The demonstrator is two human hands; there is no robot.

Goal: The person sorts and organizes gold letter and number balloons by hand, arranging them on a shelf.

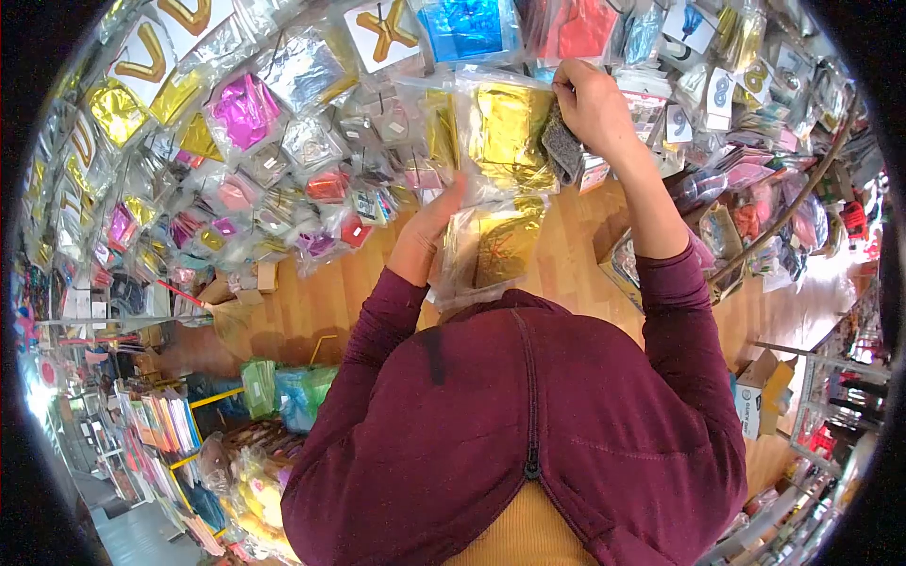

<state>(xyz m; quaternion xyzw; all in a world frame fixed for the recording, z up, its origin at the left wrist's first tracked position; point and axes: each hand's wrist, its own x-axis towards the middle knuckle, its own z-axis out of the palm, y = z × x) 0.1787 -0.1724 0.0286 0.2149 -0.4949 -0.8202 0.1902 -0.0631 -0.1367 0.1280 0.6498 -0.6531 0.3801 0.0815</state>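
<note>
Gold foil packets in clear plastic bags hang in front of me. My left hand [437,216] grips the left edge of the stack, thumb along the bag and the other fingers hidden behind it. The upper gold foil packet [512,124] faces up, with a lower gold packet [507,247] below it, close to my chest. My right hand [595,110] is closed at the upper right corner of the stack, fingers curled in a pinch. A dark grey cloth [563,151] hangs beneath that hand, against the packet's right edge.
A wall of bagged foil packets surrounds the stack, including a blue one [465,30], a red one [578,33] and a magenta one [245,110]. A cardboard box [761,391] stands on the wooden floor [326,292] at right. Yellow-framed shelving [215,397] is at lower left.
</note>
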